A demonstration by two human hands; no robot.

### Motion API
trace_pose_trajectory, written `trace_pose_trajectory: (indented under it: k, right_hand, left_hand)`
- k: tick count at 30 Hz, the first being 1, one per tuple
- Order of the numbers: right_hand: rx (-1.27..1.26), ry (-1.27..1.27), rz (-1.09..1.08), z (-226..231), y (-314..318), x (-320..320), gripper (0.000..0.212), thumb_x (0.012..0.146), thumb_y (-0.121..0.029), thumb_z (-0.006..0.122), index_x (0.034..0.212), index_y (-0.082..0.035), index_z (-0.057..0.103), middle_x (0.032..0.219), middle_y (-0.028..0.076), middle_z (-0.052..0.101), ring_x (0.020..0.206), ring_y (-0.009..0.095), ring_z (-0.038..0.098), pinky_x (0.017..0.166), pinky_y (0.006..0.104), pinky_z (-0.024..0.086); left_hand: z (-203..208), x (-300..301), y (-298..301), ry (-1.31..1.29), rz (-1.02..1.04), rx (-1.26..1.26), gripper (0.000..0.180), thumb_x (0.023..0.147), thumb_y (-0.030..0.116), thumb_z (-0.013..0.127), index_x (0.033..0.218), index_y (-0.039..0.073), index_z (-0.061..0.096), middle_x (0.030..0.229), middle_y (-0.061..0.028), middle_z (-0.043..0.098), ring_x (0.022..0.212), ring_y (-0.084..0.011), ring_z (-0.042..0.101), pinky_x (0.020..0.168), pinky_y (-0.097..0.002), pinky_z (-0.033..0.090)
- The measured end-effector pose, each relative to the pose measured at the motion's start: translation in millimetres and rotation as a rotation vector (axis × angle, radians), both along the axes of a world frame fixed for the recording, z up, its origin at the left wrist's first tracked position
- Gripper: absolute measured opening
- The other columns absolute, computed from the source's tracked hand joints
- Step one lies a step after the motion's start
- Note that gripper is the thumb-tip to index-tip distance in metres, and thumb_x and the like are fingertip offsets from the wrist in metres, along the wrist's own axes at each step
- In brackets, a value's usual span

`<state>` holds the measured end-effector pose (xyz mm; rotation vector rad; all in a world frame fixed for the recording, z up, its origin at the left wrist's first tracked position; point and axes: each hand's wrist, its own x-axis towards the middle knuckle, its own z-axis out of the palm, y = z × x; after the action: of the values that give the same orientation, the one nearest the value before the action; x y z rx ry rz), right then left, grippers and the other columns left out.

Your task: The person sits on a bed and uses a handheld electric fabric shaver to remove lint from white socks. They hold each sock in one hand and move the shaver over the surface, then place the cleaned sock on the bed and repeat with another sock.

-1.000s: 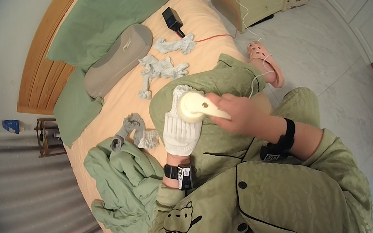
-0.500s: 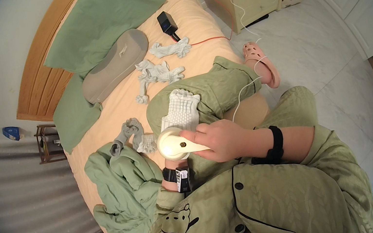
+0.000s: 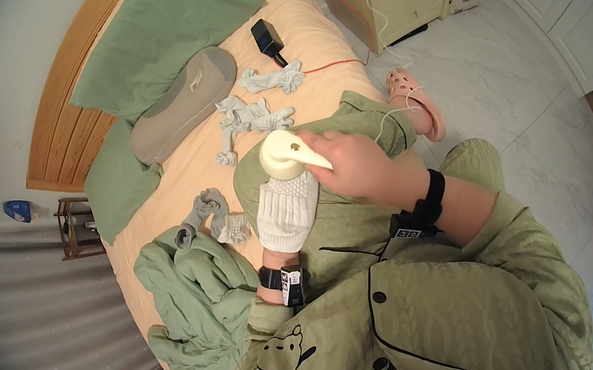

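One white ribbed-knit sock (image 3: 287, 223), best kept taut, covers the left hand (image 3: 289, 200), grip hidden; the right hand (image 3: 349, 163) clutches a cream, round-headed plastic device (image 3: 281, 158) over it.

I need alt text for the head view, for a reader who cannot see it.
A person's right hand holds a cream fabric shaver over the far end of a white ribbed sock, which covers the left hand. Gray socks lie on a peach bedsheet.

We're looking steeply down through one head-worn fisheye, so our green pajamas (image 3: 442, 302) sit super close at the bottom, the bed (image 3: 186, 178) spreads left, the floor (image 3: 511, 110) runs off right, and straight lines bow outward.
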<state>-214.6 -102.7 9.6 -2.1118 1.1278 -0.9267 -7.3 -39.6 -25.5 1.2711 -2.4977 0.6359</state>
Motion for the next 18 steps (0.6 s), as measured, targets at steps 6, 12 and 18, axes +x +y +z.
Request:
trace_pose_trajectory:
  k: [6,12,18]
  right_hand:
    - [0.061,0.028,0.017,5.8,9.4,9.5,0.051,0.088,-0.024,0.066,0.134,-0.007,0.052,0.090,0.019,0.063,0.078,0.039,0.066,0.066,0.0473,0.054]
    - [0.033,0.016,0.228,16.5,44.2,17.8,0.060,0.088,-0.028,0.065,0.139,-0.004,0.045,0.087,0.019,0.062,0.068,0.038,0.066,0.059,0.0455,0.054]
    - [-0.025,0.016,0.317,21.7,64.5,8.9,0.055,0.089,-0.028,0.066,0.137,-0.006,0.050,0.082,0.013,0.057,0.061,0.032,0.062,0.054,0.0414,0.051]
  left_hand:
    - [-7.5,3.8,1.1,-0.005,0.006,-0.009,0.036,0.085,0.018,0.064,0.118,0.005,0.065,0.112,-0.0151,0.065,0.105,-0.0329,0.063,0.098,-0.0507,0.050]
    - [-33.6,20.4,15.2,0.461,0.159,0.511,0.043,0.092,0.028,0.062,0.132,0.016,0.053,0.128,-0.0064,0.058,0.121,-0.0270,0.054,0.104,-0.0441,0.041]
    - [-77.3,47.5,40.8,1.677,-0.133,1.092,0.040,0.093,0.028,0.062,0.129,0.012,0.054,0.123,-0.0091,0.060,0.118,-0.0281,0.057,0.099,-0.0435,0.046]
